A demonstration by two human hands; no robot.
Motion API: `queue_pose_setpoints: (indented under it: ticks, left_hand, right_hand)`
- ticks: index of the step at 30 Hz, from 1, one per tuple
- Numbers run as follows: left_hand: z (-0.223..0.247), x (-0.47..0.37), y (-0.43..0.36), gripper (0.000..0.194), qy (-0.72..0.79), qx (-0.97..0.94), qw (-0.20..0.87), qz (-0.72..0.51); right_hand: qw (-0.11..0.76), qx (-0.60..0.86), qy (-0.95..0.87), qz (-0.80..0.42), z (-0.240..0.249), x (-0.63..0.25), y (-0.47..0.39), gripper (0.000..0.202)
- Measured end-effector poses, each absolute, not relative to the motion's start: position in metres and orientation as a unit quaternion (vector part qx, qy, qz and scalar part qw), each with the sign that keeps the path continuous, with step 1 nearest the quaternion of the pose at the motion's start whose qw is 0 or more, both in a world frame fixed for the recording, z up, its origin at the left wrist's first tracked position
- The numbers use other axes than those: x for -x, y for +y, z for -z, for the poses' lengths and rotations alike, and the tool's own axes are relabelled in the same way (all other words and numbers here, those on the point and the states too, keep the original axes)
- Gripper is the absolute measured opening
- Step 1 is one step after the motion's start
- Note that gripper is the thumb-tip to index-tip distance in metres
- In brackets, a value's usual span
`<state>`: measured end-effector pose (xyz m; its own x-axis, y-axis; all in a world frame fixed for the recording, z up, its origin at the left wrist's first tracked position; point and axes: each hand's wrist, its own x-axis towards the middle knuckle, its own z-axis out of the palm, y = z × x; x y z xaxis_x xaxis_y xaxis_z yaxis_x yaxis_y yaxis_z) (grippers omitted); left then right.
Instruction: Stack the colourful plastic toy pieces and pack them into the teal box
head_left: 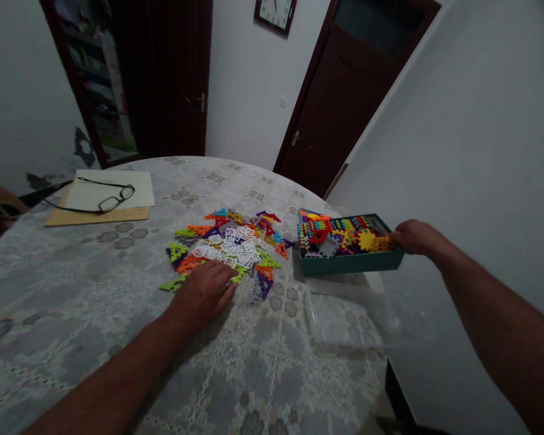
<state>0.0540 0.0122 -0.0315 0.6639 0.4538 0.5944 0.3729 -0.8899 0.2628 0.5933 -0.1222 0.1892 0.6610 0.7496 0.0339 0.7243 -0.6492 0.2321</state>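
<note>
My left hand [205, 287] lies at the near edge of a heap of plastic building pieces, its thumb apart from the fingers and the fingertips touching the heap. White lattice squares [236, 243] cover the middle, ringed by orange, green, purple and red toothed pieces [263, 284]. At the right, my right hand [410, 235] grips the far-right end of a teal box [353, 264]. Inside the box are many-coloured pieces, among them a yellow gear-like one [367, 240]. The right fingertips are partly hidden by the box wall.
A clear plastic tray or cover [342, 320] lies in front of the box, near the table's right edge. Black-framed glasses [111, 202] rest on papers [140, 184] at the back left. A patterned cloth [236, 374] covers the round table, with a wall close on the right.
</note>
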Motion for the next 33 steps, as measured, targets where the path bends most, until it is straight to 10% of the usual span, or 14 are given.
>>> queue_pose_setpoints:
  ticks: [9,33]
  left_hand:
    - [0.034,-0.050,0.018,0.022,0.269,-0.888,0.075,-0.366]
    - [0.037,-0.048,0.029,0.022,0.288,-0.879,0.090,-0.369]
  right_hand:
    - [0.186,-0.894,0.387,-0.127,-0.219,-0.532,-0.101,0.045]
    - [0.065,-0.847,0.469,-0.242,-0.241,-0.417,-0.031,0.040]
